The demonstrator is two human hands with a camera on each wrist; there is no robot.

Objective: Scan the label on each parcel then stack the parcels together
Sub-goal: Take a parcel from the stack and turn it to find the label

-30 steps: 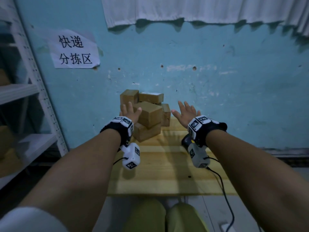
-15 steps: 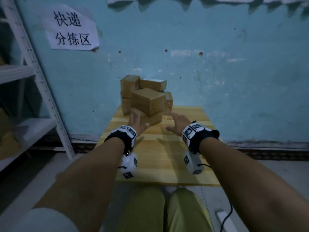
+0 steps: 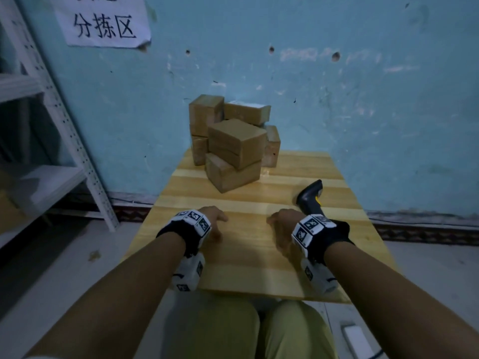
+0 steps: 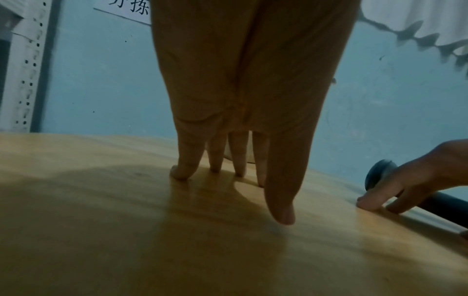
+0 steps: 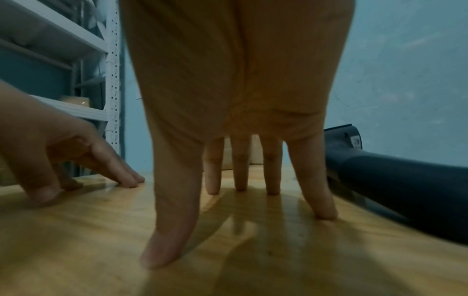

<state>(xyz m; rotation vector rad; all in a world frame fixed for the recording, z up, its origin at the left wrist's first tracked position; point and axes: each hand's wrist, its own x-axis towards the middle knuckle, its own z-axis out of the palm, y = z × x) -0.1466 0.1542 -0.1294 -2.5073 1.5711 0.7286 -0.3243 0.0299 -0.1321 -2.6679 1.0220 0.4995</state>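
Observation:
Several brown cardboard parcels (image 3: 237, 145) lie heaped at the far end of the wooden table (image 3: 246, 268), against the blue wall. A black barcode scanner (image 3: 309, 199) with a yellow trigger lies on the table's right side, also seen as the scanner (image 5: 395, 184) close to my right little finger. My left hand (image 3: 213, 220) rests with straight fingers (image 4: 182, 166) touching the tabletop, holding nothing. My right hand (image 3: 281, 222) stands the same way, fingertips (image 5: 272, 190) on the wood, just left of the scanner and apart from it. Both hands are well short of the parcels.
A white metal shelf rack (image 3: 64, 141) stands to the left of the table. A paper sign (image 3: 103, 24) hangs on the wall. A white power strip (image 3: 356, 342) lies on the floor at lower right. My knees (image 3: 233, 330) are under the near table edge.
Both hands pulled back from the parcel heap toward the near edge and came down onto the tabletop. The scanner, hidden behind my right wrist before, now shows.

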